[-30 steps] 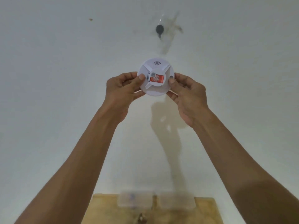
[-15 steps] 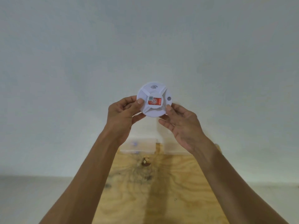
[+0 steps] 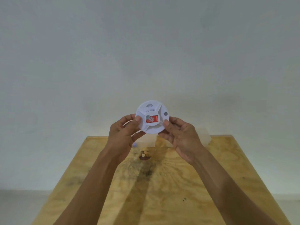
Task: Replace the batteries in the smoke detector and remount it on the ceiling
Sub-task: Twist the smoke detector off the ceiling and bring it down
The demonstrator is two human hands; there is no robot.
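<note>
Both hands hold the detector above the table.
The left hand grips its left rim, the right hand its right rim, thumbs on its face.

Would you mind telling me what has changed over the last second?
The view has tilted down from the ceiling to the wooden table, and the smoke detector came down with it. Both the left hand and right hand still grip its rim, face toward the camera.
</note>
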